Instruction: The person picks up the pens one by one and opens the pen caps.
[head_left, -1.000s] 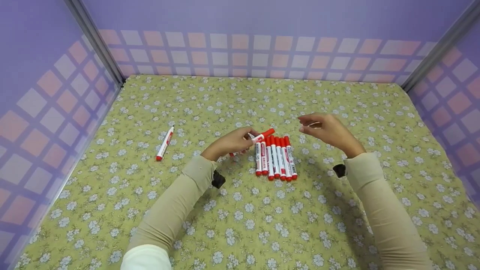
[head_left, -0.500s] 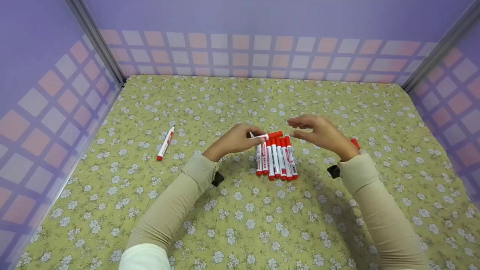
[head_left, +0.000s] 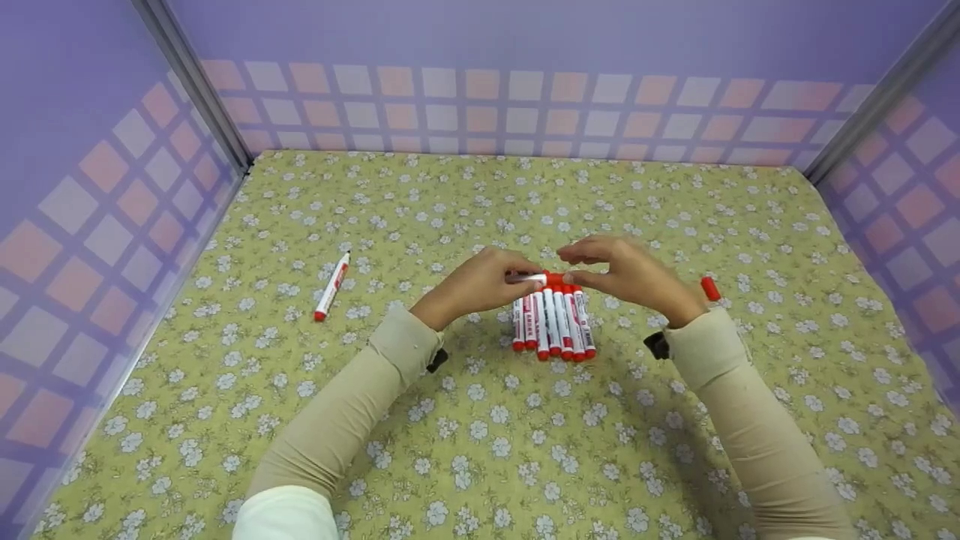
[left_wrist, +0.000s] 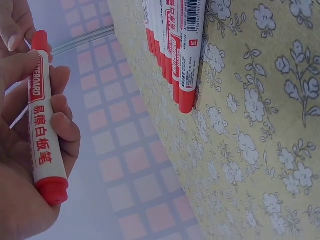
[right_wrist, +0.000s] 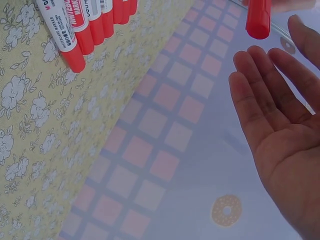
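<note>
My left hand [head_left: 484, 281] grips a whiteboard marker [left_wrist: 42, 117] by its white barrel, above the top of a row of markers [head_left: 553, 321]. A red cap covers the end of this marker that points right. My right hand [head_left: 626, 274] is beside that capped end. Its fingers are relaxed and apart from the red cap [right_wrist: 258, 21] in the right wrist view. Below both hands, the row of capped red-and-white markers lies side by side on the cloth.
To the left lies a lone uncapped marker [head_left: 331, 287], its dark tip pointing away. A loose red cap [head_left: 710, 289] sits beyond my right wrist. Floral cloth [head_left: 495, 442] covers the table, and purple walls [head_left: 525, 45] stand at the back and sides.
My left hand has brought the marker rightward and turned it nearly level across the row. The right hand has come left towards its cap, uncovering the loose cap near the right wrist.
</note>
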